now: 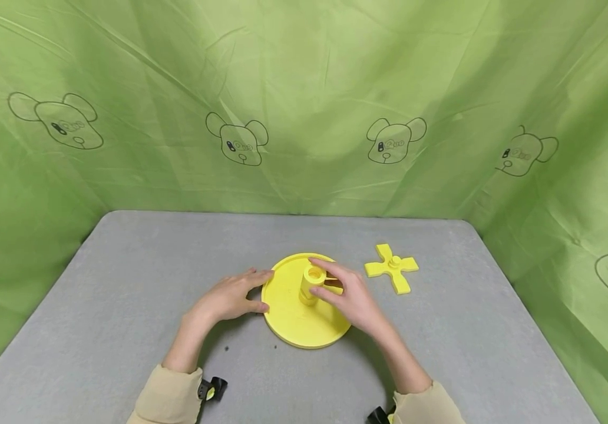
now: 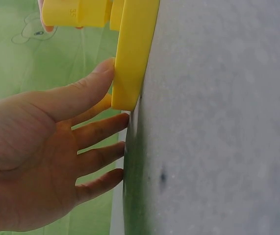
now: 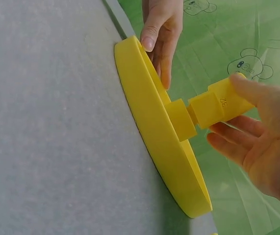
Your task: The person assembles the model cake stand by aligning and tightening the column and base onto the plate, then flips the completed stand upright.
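Note:
A round yellow tray (image 1: pixel 288 321) with a raised rim lies on the table. My left hand (image 1: pixel 233 294) is at its left side, thumb touching the rim and fingers spread, fairly straight. Above the tray's middle, my right hand (image 1: pixel 350 297) pinches a yellow stepped, hollow cylinder (image 3: pixel 216 105) between thumb and fingers. The cylinder stands upright over the tray's thick central post (image 3: pixel 180 120). A narrower neck shows between the two; whether they are joined I cannot tell. The cylinder also shows at the top of the left wrist view.
A yellow four-armed cross piece (image 1: pixel 393 267) with a central peg lies on the grey table (image 1: pixel 177 253), right of the tray. Green cloth (image 1: pixel 304 70) with printed bear heads hangs behind and at both sides. Small dark specks lie on the table near the left wrist.

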Demonstrator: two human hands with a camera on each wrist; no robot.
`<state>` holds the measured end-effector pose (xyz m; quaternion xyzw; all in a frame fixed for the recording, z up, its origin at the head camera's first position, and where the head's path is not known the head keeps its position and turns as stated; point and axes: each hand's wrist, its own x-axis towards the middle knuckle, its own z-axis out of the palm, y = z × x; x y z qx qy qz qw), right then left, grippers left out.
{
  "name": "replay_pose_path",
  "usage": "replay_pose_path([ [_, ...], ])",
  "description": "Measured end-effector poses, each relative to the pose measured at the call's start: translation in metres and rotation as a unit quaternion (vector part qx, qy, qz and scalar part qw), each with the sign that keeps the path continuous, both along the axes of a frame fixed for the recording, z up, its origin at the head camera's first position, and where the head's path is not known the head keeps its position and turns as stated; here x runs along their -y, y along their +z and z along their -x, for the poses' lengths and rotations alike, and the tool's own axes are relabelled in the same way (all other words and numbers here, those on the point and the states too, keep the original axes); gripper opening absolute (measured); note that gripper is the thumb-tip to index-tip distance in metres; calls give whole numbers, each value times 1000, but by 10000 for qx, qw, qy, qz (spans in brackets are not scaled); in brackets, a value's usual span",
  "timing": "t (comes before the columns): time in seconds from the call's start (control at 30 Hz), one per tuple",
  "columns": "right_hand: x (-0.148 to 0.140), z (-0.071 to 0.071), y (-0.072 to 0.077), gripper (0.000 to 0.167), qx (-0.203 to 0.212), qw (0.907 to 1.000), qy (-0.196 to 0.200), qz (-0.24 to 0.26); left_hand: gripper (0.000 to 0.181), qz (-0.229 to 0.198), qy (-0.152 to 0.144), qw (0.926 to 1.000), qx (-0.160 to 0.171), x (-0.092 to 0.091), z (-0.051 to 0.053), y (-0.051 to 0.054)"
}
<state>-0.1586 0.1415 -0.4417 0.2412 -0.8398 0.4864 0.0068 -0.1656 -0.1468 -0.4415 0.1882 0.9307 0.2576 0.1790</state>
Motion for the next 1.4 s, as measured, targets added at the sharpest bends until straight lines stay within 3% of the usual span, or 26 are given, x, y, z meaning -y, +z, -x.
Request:
replay_pose_path([
  [0.43, -6, 0, -1, 48, 488, 9981, 246, 286, 76, 35, 37, 10000, 79, -2, -2, -2],
  [0.73, -2, 2, 0, 41, 426, 9990, -71, 110, 76, -45, 21, 10000, 58, 0, -1, -3],
  [1.03, 2, 4, -3, 46, 335, 9988, -344, -49, 77, 25, -20, 10000, 67, 2, 1, -1],
  [1.4, 0, 2, -6, 51, 222, 9994, -162, -226, 77, 40, -45, 9999, 103, 1, 1, 0],
])
